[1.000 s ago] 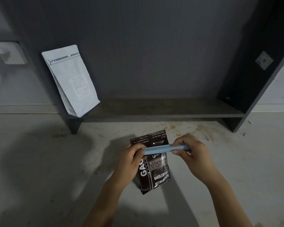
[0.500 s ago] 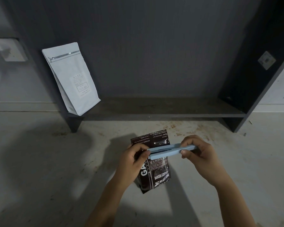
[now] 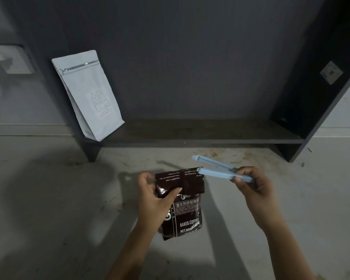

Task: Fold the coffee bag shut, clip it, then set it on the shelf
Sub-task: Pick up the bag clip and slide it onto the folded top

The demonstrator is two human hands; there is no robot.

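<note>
A dark brown coffee bag (image 3: 187, 215) stands on the concrete floor in front of me, its top flap folded down toward me. My left hand (image 3: 156, 194) pinches that folded flap at its left side, thumb on the front. My right hand (image 3: 251, 183) holds a long light-blue bag clip (image 3: 218, 168) by its hinge end. The clip's two arms are spread apart in a V, and their free tips sit at the bag's upper right corner. The low dark shelf (image 3: 200, 136) runs across behind the bag.
A white coffee bag (image 3: 89, 96) leans at the shelf's left end. The shelf's dark side panel (image 3: 319, 102) rises at the right, with a grey back wall behind. A pale box (image 3: 10, 59) is fixed to the wall at far left. The floor is stained concrete.
The clip lay closed across the bag's top between both hands. Now it has swung open in my right hand, off to the right, and my left hand has moved onto the folded flap.
</note>
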